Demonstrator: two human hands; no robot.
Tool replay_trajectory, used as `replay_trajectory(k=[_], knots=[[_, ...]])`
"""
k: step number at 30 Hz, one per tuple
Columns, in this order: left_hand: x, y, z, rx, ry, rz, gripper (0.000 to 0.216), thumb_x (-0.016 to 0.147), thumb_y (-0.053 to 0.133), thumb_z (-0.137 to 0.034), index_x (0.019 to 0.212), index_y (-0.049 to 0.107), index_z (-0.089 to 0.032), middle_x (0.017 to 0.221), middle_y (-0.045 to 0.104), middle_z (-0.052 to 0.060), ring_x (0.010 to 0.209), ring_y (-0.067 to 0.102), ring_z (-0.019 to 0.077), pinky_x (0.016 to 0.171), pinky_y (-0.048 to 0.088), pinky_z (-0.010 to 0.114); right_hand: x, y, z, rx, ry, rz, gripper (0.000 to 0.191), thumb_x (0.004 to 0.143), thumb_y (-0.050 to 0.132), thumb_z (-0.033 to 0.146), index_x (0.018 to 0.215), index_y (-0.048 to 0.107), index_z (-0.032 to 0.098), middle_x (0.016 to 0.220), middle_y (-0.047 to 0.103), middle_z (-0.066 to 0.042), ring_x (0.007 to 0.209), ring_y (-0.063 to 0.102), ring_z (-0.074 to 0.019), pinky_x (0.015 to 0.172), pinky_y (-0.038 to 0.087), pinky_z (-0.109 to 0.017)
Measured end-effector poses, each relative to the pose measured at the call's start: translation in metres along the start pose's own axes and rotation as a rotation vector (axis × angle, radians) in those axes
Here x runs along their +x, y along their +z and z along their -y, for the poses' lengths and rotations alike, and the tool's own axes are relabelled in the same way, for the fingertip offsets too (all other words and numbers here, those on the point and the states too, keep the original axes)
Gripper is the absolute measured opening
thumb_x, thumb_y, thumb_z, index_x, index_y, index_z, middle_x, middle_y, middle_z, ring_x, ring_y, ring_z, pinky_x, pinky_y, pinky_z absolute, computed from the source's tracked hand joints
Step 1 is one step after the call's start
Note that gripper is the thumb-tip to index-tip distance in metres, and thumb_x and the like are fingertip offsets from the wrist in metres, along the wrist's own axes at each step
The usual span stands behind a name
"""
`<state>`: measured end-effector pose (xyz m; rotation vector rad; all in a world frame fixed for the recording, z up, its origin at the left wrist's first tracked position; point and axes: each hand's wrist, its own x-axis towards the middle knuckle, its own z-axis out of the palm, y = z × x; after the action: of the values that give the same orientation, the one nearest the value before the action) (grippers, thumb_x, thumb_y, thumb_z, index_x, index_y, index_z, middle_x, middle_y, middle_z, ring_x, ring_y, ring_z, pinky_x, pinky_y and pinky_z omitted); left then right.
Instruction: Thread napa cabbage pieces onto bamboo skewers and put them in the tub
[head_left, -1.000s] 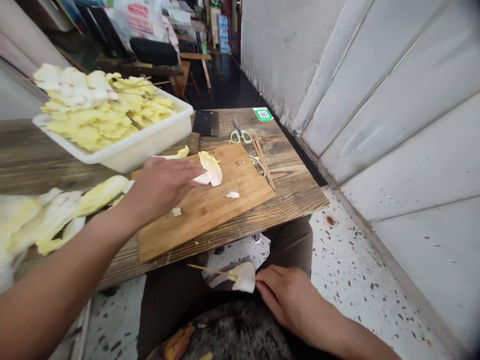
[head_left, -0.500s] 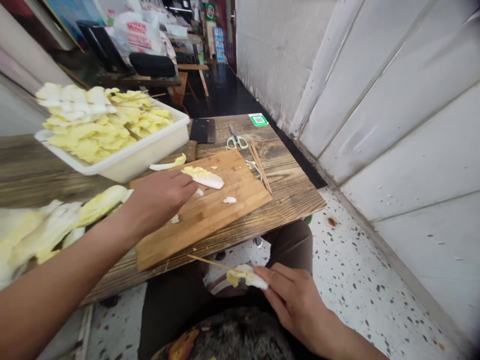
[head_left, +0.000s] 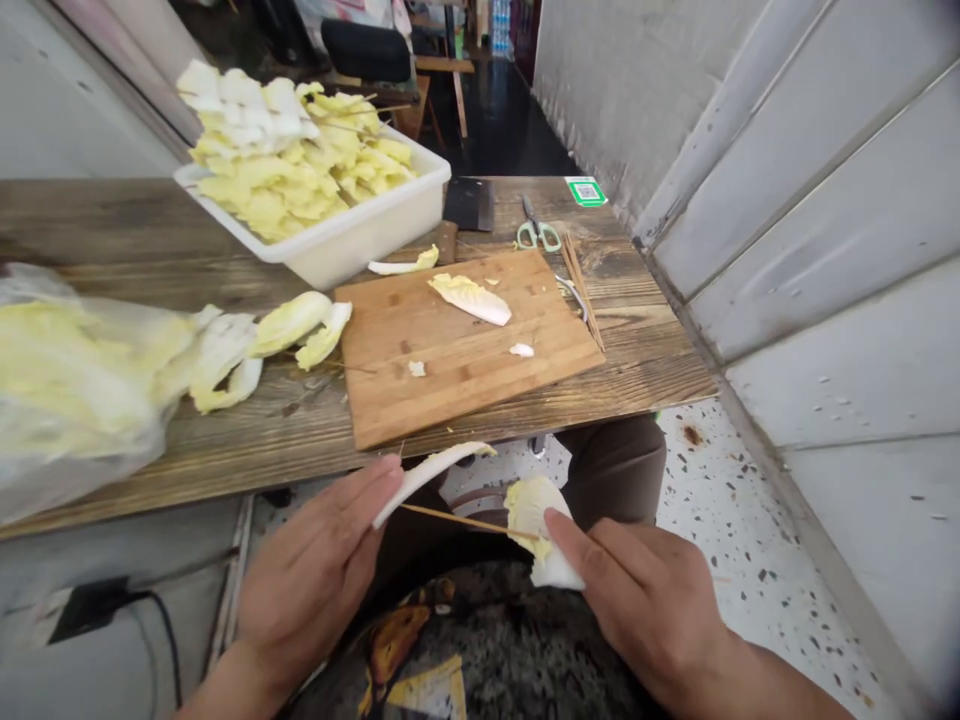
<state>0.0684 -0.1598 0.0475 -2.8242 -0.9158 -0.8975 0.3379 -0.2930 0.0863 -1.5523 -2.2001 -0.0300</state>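
My left hand (head_left: 319, 545) pinches a narrow piece of napa cabbage leaf (head_left: 435, 475), held edge-on over my lap. In my right hand (head_left: 649, 585) is a thin bamboo skewer (head_left: 469, 521) with a pale cabbage leaf (head_left: 531, 508) on it; the fingers press on that leaf. The skewer's free end points left, close beneath the piece in my left hand. Beyond both hands lies a wooden cutting board (head_left: 465, 365), bearing one cabbage leaf (head_left: 476, 302) and small white scraps (head_left: 522, 350).
A white tub (head_left: 382, 215) heaped with skewered cabbage (head_left: 285, 160) stands behind the board. Left of it, a plastic bag (head_left: 142, 430) holds leaves. A cleaver (head_left: 472, 205), scissors (head_left: 538, 235) and loose skewers (head_left: 581, 290) lie at the back and right. The table edge runs before my knees.
My left hand has come back from the cutting board to my lap, bringing a cabbage piece near the skewer's free end. My view has turned left and down.
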Motion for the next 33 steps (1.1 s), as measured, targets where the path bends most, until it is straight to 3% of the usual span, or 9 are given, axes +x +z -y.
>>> replay_trajectory(k=[7,19,27,33], knots=[[-0.001,0.0,-0.009,0.034,-0.088,0.019,0.055,0.098,0.049,-0.019,0.15,0.04,-0.03,0.109,0.078,0.0,0.088,0.076,0.0175,0.082,0.059,0.026,-0.002,-0.006,0.007,-0.009,0.008,0.074,0.044,0.088,0.045,0.001,0.131,0.055,0.002,0.066,0.053,-0.001,0.051,0.046,-0.0177,0.045,0.035,-0.036],[-0.009,0.003,-0.009,-0.053,-0.076,0.089,0.052,0.096,0.047,-0.018,0.147,0.046,-0.026,0.118,0.075,0.001,0.098,0.074,0.0178,0.095,0.053,0.026,-0.003,-0.009,0.008,-0.054,0.014,0.051,0.039,0.092,0.039,0.001,0.127,0.056,0.002,0.067,0.056,-0.002,0.051,0.047,-0.0172,0.045,0.036,-0.035],[-0.008,0.005,-0.013,0.013,-0.109,0.071,0.044,0.098,0.047,-0.02,0.141,0.052,-0.025,0.112,0.078,0.002,0.091,0.075,0.0186,0.087,0.055,0.027,-0.006,-0.014,0.009,-0.077,0.013,0.065,0.038,0.094,0.036,0.003,0.127,0.055,0.002,0.065,0.056,-0.001,0.051,0.047,-0.017,0.045,0.036,-0.034],[-0.005,0.003,-0.013,-0.011,-0.052,0.084,0.041,0.097,0.046,-0.017,0.137,0.054,-0.02,0.111,0.078,0.004,0.092,0.075,0.018,0.09,0.055,0.026,-0.003,-0.012,0.009,-0.08,0.021,0.054,0.037,0.092,0.039,0.002,0.126,0.056,0.003,0.066,0.057,-0.001,0.05,0.048,-0.0163,0.044,0.037,-0.032]])
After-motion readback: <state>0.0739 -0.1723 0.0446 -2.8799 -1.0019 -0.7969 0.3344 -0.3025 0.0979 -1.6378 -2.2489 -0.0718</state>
